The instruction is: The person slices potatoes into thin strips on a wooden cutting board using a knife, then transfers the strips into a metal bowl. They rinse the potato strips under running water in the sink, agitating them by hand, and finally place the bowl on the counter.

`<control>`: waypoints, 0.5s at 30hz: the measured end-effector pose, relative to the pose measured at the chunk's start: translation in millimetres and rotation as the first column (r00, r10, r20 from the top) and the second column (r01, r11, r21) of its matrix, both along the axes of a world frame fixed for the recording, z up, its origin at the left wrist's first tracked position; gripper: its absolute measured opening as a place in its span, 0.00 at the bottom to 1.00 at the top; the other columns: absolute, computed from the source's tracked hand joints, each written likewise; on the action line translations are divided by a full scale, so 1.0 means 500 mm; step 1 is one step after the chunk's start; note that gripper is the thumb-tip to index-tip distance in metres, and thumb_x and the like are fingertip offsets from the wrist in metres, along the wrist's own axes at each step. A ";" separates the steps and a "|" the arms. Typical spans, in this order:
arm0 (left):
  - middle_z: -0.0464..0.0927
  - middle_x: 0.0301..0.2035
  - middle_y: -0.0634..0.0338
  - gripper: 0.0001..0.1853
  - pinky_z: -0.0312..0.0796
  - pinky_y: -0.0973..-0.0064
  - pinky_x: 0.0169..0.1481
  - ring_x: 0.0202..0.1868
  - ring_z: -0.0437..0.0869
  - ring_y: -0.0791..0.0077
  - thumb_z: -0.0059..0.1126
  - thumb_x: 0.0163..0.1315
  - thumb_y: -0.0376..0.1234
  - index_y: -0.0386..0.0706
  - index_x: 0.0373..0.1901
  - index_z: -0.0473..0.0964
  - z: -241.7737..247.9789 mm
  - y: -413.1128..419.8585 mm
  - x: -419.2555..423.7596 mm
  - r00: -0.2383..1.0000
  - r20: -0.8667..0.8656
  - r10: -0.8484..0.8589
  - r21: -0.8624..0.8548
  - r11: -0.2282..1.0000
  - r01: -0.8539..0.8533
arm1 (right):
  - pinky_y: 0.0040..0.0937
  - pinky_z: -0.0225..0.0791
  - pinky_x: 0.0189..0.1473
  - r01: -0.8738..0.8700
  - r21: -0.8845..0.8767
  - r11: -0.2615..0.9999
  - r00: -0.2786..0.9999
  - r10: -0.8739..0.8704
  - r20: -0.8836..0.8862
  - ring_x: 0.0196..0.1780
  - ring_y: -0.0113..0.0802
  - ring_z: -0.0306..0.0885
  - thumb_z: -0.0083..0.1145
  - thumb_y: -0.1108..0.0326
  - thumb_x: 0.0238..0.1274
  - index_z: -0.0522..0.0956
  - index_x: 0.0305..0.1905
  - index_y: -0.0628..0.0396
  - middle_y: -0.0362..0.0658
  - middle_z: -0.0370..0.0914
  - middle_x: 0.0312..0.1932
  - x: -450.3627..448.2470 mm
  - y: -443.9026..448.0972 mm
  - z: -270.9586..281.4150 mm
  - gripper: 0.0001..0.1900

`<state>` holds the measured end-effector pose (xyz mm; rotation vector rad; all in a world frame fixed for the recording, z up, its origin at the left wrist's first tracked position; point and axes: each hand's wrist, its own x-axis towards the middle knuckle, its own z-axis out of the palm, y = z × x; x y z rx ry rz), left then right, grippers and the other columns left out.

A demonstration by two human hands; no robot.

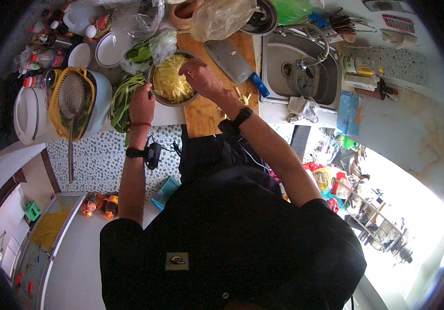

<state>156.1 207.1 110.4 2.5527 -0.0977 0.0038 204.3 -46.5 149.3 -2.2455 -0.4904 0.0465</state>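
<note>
A round metal bowl holds a heap of pale yellow strips, perhaps cut potato; it partly overlaps the left edge of a wooden cutting board. My left hand grips the bowl's left rim. At the bowl's right side, over the strips, is my right hand, its fingers bent; whether they pinch some strips cannot be told. A cleaver with a blue handle lies flat on the board, bits of food on its blade. Several loose strips lie on the board near my right wrist.
Leafy greens lie left of the bowl. Further left stand a yellow colander with a metal skimmer in it and a white pot. A steel sink is right of the board; a cloth hangs at its front edge.
</note>
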 end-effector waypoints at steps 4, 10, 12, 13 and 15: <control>0.88 0.37 0.52 0.11 0.81 0.59 0.43 0.39 0.90 0.53 0.67 0.63 0.30 0.45 0.47 0.83 -0.003 -0.048 0.013 0.982 -0.188 -0.003 0.070 0.997 0.016 | 0.37 0.80 0.49 0.031 0.167 0.985 0.967 0.013 -0.256 0.49 0.41 0.87 0.60 0.80 0.62 0.83 0.50 0.55 0.47 0.85 0.48 -0.003 -0.023 0.011 0.14; 0.87 0.43 0.47 0.12 0.81 0.64 0.42 0.39 0.90 0.56 0.67 0.65 0.30 0.39 0.48 0.81 -0.002 -0.052 -0.008 0.966 -0.046 0.255 -0.336 0.907 -0.255 | 0.35 0.80 0.48 0.172 0.245 0.954 0.971 -0.123 -0.205 0.44 0.36 0.87 0.63 0.74 0.66 0.83 0.50 0.58 0.50 0.86 0.44 0.011 -0.166 0.028 0.10; 0.84 0.49 0.43 0.13 0.81 0.63 0.43 0.44 0.88 0.52 0.63 0.67 0.31 0.36 0.52 0.80 -0.013 -0.066 -0.008 0.954 0.055 0.296 -0.287 0.919 -0.269 | 0.34 0.79 0.49 0.211 0.216 0.953 0.949 -0.147 -0.278 0.45 0.34 0.86 0.65 0.73 0.65 0.83 0.51 0.58 0.50 0.86 0.43 0.013 -0.168 0.026 0.11; 0.84 0.50 0.43 0.14 0.81 0.61 0.46 0.47 0.88 0.51 0.62 0.68 0.31 0.37 0.53 0.79 -0.017 -0.076 -0.005 0.971 0.053 0.232 -0.220 0.952 -0.215 | 0.34 0.79 0.50 0.260 0.169 0.951 0.920 -0.191 -0.343 0.45 0.33 0.86 0.66 0.72 0.65 0.83 0.51 0.58 0.50 0.86 0.43 0.013 -0.161 0.024 0.11; 0.83 0.52 0.42 0.16 0.80 0.56 0.51 0.51 0.86 0.48 0.59 0.68 0.31 0.37 0.56 0.79 -0.016 -0.102 0.001 0.990 -0.040 0.133 -0.076 0.988 -0.136 | 0.32 0.80 0.53 0.182 0.222 0.958 0.920 -0.086 -0.383 0.47 0.34 0.87 0.65 0.75 0.64 0.84 0.52 0.57 0.47 0.87 0.48 0.013 -0.120 0.017 0.12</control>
